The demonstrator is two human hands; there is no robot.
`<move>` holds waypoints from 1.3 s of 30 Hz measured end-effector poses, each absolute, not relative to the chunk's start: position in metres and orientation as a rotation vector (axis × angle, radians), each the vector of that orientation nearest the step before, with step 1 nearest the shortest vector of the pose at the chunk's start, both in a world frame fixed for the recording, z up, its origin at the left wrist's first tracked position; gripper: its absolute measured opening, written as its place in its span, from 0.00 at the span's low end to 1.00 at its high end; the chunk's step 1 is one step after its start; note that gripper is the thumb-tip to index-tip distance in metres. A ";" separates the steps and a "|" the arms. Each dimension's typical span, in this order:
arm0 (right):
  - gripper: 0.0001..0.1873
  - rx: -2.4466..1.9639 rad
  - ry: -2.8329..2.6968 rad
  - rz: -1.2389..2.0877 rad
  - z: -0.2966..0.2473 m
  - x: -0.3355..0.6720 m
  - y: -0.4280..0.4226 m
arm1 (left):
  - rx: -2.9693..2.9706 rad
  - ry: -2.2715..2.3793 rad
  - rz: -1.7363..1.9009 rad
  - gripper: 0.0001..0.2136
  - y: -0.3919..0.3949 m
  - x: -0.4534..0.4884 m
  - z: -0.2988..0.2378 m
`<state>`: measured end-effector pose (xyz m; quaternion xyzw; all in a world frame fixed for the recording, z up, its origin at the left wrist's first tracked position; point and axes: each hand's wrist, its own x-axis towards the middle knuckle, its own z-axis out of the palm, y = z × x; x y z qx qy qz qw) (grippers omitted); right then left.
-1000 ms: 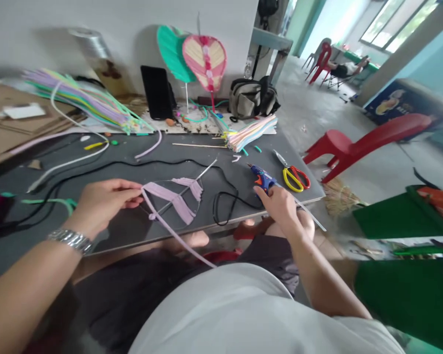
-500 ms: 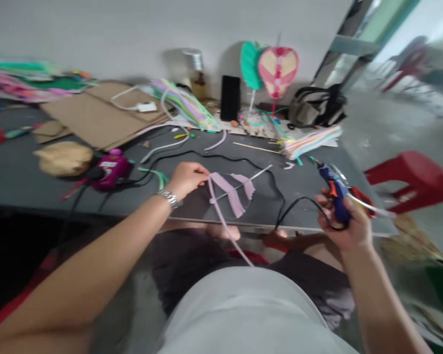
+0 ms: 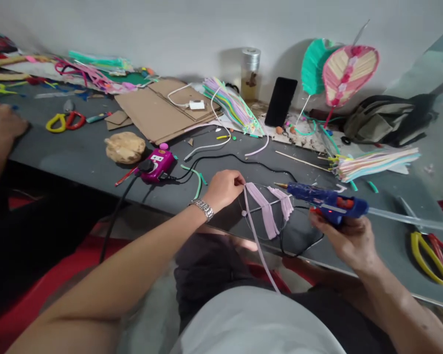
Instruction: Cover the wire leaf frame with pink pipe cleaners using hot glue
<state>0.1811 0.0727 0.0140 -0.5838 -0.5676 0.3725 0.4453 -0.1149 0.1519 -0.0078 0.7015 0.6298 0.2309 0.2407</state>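
My left hand (image 3: 226,189), with a metal watch on its wrist, pinches the upper end of a long lilac strip (image 3: 259,246) at the left edge of a wire frame. The strip hangs down over the table's front edge onto my lap. Lilac strips (image 3: 263,209) lie in bent rows across the frame, along a thin centre stick (image 3: 258,209). My right hand (image 3: 350,241) is closed around a blue glue gun (image 3: 328,200) with a small red light. Its nozzle points left, just above the frame's right end. A clear glue stick (image 3: 409,219) sticks out of its back.
Yellow-and-red scissors (image 3: 428,250) lie at the right, another pair (image 3: 65,120) at the left. A purple power socket (image 3: 158,164) with cords stands left of my hand. Behind are cardboard (image 3: 162,110), strip bundles, a phone (image 3: 281,102) and two fans. Another person's hand (image 3: 3,120) rests far left.
The glue gun has swung from pointing up at the right to lying level, its nozzle close to the frame. My left hand still holds the strip. The view has turned left.
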 end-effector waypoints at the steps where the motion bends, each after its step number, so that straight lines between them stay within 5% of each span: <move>1: 0.18 -1.447 -1.412 0.990 0.015 0.175 0.079 | 1.923 1.717 0.622 0.04 0.152 -0.115 -0.008; 5: 0.23 -1.439 -1.475 1.419 0.024 0.155 0.101 | 1.936 1.694 0.591 0.05 0.155 -0.117 -0.007; 10: 0.17 -1.547 -1.505 1.079 0.029 0.152 0.109 | 1.923 1.645 0.587 0.05 0.161 -0.121 -0.005; 15: 0.18 -1.364 -1.484 1.565 0.026 0.151 0.115 | 1.947 1.606 0.615 0.05 0.164 -0.122 -0.007; 20: 0.14 -1.421 -1.341 1.036 0.028 0.154 0.112 | 2.025 1.647 0.680 0.04 0.150 -0.122 -0.012; 26: 0.19 -1.261 -1.360 1.643 0.035 0.157 0.105 | 2.501 1.357 0.623 0.06 0.118 -0.128 -0.020; 32: 0.15 -1.428 -1.866 1.065 0.024 0.160 0.116 | 2.580 1.286 0.722 0.05 0.115 -0.131 -0.026; 39: 0.07 -1.139 -2.441 0.540 0.011 0.140 0.135 | 2.549 1.309 0.792 0.07 0.110 -0.136 -0.029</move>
